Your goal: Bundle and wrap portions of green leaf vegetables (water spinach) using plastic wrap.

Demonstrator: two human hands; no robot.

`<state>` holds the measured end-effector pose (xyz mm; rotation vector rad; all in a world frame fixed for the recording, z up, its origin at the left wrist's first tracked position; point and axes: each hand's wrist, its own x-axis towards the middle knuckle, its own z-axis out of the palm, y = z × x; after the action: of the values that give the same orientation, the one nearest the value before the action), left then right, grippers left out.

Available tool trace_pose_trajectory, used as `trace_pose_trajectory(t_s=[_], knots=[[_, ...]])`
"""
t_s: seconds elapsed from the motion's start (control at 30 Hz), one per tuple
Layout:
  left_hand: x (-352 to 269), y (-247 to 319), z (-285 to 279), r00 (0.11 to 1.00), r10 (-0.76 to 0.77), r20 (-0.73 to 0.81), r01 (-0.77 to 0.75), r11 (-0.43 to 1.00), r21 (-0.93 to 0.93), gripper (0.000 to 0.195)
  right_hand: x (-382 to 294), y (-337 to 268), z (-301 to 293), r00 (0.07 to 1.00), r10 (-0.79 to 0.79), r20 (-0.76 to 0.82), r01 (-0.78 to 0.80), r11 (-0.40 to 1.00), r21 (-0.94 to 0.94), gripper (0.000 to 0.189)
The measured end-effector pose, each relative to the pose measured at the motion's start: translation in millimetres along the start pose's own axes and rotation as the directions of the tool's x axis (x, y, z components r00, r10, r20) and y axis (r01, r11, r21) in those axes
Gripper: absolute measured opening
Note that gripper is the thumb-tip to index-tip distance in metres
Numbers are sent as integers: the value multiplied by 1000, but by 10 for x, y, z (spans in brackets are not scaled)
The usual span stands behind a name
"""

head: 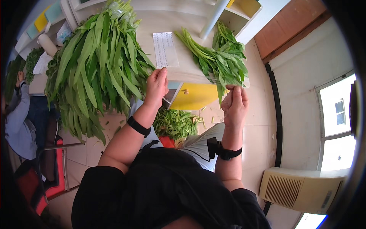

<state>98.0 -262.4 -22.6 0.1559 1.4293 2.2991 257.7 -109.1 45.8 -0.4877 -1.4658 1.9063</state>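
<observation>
My left hand (157, 87) is raised at the table's front edge with thumb and fingers pinched together. Whether anything thin is between them I cannot tell. My right hand (236, 106) pinches what looks like thin clear plastic film (225, 106), crumpled against the palm. Just beyond that hand, a small bunch of leafy water spinach (220, 61) lies on the table (186, 73), stems pointing away to the left. A large heap of the same greens (100, 63) spreads left of my left hand and droops over the edge. Between them lies a printed label sheet (165, 49).
Cut stems and leaves (177, 123) are piled on the floor below a yellow cabinet door (197, 96). A pale post (213, 20) and shelf unit (243, 14) rise behind. At left, another person (21, 123) sits near a red-edged chair (58, 169). An appliance (297, 189) stands right.
</observation>
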Motion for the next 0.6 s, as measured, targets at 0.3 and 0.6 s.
trace_pose_trajectory(t_s=[0.3, 0.6], knots=[[-21, 95, -44, 988, 26, 151, -8, 993, -119, 36, 52, -129, 15, 999, -37, -1, 37, 997, -66, 30], [10, 49, -273, 820, -124, 559, 253, 954, -160, 39, 118, -215, 9, 995, -53, 88, 61, 994, -93, 30]])
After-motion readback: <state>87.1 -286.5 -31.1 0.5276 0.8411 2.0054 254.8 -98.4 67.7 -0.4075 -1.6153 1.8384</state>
